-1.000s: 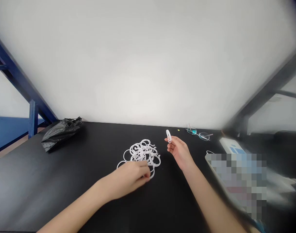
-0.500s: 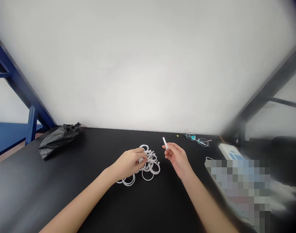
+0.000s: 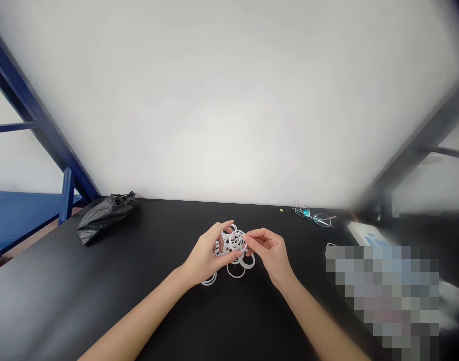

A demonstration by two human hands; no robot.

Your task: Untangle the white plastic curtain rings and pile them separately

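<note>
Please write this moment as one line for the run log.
left hand: pinching white ring | right hand: pinching same ring | ring pile: beneath, on black table | glasses, black bag: untouched

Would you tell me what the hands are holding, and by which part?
Both hands, left hand and right hand, pinch one white ring by its rim, above the ring pile.

Both forearms angled inward, left hand [image 3: 207, 255] and right hand [image 3: 270, 250] nearly fingertip-to-fingertip, fingers curled.
</note>
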